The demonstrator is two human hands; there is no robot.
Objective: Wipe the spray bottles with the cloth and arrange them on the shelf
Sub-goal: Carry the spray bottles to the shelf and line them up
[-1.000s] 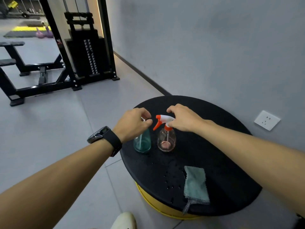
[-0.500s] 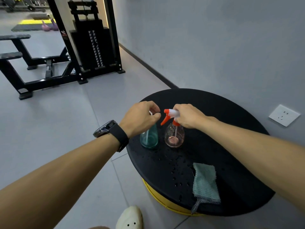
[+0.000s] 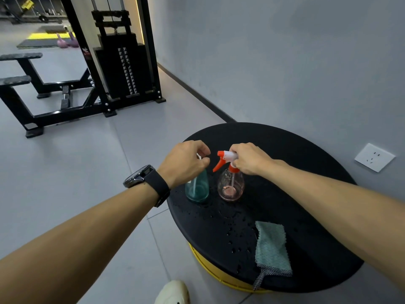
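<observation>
- On the wet round tabletop [image 3: 306, 172], right hand [image 3: 249, 157] grips the pink spray bottle [image 3: 230, 185] at its neck.
- Left hand [image 3: 184, 163] closes around the teal spray bottle [image 3: 197, 189] top.
- Lift both upright; the cloth [image 3: 271, 249] lies near, unused.

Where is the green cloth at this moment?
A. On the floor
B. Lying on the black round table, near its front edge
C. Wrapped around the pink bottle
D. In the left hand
B: the green cloth lies flat on the black round table, away from both hands.
</observation>
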